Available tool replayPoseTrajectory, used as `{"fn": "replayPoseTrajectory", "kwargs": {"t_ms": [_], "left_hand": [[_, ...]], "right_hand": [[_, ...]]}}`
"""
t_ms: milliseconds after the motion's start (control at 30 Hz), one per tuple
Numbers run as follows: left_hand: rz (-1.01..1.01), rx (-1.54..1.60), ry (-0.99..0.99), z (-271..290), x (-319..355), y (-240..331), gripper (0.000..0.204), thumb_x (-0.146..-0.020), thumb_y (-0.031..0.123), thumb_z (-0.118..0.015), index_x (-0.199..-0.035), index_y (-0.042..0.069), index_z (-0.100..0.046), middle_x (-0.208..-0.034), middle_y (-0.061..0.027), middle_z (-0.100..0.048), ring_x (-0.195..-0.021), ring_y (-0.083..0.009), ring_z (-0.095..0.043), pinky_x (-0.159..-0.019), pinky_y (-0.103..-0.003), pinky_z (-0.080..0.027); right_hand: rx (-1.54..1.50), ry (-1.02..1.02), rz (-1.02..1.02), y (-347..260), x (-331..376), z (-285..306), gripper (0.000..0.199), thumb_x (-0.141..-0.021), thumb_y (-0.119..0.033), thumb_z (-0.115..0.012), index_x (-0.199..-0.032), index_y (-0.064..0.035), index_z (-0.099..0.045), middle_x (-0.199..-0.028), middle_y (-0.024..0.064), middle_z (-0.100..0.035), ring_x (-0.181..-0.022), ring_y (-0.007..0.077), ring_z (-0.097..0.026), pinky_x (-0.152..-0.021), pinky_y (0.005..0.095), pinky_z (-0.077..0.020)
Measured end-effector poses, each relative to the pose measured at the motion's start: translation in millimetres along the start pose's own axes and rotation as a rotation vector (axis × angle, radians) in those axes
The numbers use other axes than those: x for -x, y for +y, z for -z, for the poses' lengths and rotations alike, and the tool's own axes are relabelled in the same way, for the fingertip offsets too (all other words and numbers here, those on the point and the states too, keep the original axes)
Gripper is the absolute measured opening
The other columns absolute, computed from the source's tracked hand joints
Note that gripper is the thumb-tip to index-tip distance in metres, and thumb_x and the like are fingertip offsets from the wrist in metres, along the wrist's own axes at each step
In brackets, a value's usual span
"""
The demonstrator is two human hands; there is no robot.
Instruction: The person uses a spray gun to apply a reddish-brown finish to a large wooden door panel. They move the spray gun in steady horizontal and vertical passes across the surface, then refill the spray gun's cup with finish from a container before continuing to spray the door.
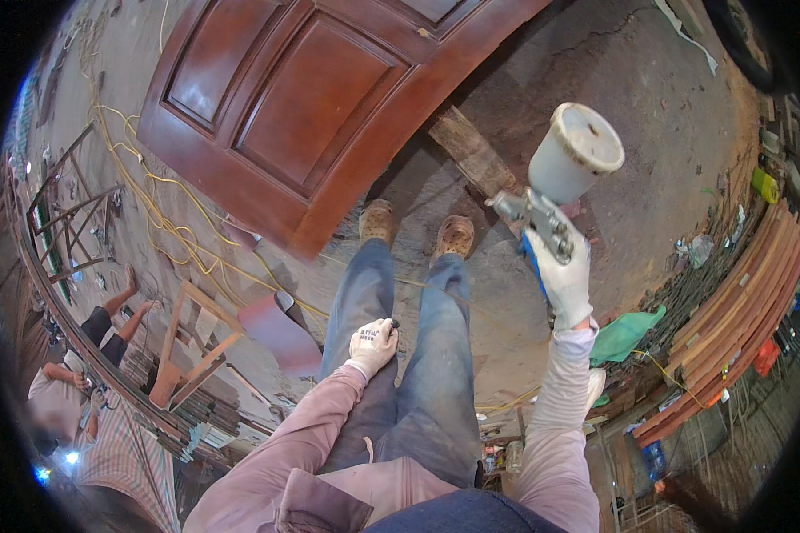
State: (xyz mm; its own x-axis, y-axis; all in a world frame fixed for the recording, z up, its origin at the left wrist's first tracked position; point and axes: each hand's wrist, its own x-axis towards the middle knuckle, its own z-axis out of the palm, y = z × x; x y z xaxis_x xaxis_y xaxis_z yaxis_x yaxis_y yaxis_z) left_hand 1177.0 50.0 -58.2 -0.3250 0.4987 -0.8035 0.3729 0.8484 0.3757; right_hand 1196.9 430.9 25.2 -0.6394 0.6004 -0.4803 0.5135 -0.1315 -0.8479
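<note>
My right hand point(567, 277), in a white glove, is closed round the handle of a metal spray gun point(544, 222). A whitish paint cup point(567, 164) with a stained lid sits on top of the gun, and something blue shows beside the grip. My left hand point(372, 346), also gloved in white, is closed in front of my thigh. A small dark bit sticks out by its thumb; what it belongs to is hidden. Ahead of my feet lies a glossy red-brown panelled door point(316, 102), raised off the ground, to the left of the gun and apart from it.
A wooden beam point(473, 149) reaches under the door. Yellow hoses point(173, 231) trail over the floor at left, near a curved brown sheet point(280, 336) and wooden frames point(191, 342). Another person point(80, 377) sits at far left. Stacked boards point(729, 329) and green cloth point(627, 336) lie at right.
</note>
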Motion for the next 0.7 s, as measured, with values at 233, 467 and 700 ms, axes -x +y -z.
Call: {"fn": "replayPoseTrajectory", "kwargs": {"t_ms": [233, 467, 700], "left_hand": [[0.033, 0.006, 0.081, -36.8, -2.6, 33.6, 0.018, -0.090, 0.026, -0.055, -0.094, 0.011, -0.062, -0.090, -0.0112, -0.067, -0.087, -0.0323, -0.065, -0.077, -0.046, -0.051], [0.077, 0.030, 0.098, -53.1, -0.4, 48.9, 0.021, -0.090, 0.028, -0.053, -0.097, 0.010, -0.062, -0.095, -0.0116, -0.067, -0.091, -0.0325, -0.065, -0.080, -0.046, -0.051], [0.132, 0.058, 0.115, -60.2, 1.2, 60.2, 0.025, -0.092, 0.030, -0.051, -0.102, 0.010, -0.063, -0.101, -0.0109, -0.068, -0.095, -0.0322, -0.065, -0.082, -0.046, -0.051]], "right_hand": [[0.114, 0.361, 0.190, 10.5, -64.6, 57.6, 0.040, -0.095, -0.006, -0.061, -0.134, -0.0009, -0.056, -0.120, 0.0045, -0.065, -0.097, 0.0095, -0.062, -0.082, 0.0277, -0.0519], [0.290, 0.375, 0.337, 10.3, -64.1, 70.2, 0.038, -0.094, -0.008, -0.062, -0.131, -0.0003, -0.059, -0.113, 0.0069, -0.069, -0.097, 0.0144, -0.066, -0.085, 0.0299, -0.0502], [-0.051, -0.015, 0.067, 2.4, -27.0, 76.8, 0.042, -0.093, -0.005, -0.063, -0.135, -0.0020, -0.057, -0.126, 0.0074, -0.063, -0.103, 0.0108, -0.061, -0.090, 0.0267, -0.0488]]}}
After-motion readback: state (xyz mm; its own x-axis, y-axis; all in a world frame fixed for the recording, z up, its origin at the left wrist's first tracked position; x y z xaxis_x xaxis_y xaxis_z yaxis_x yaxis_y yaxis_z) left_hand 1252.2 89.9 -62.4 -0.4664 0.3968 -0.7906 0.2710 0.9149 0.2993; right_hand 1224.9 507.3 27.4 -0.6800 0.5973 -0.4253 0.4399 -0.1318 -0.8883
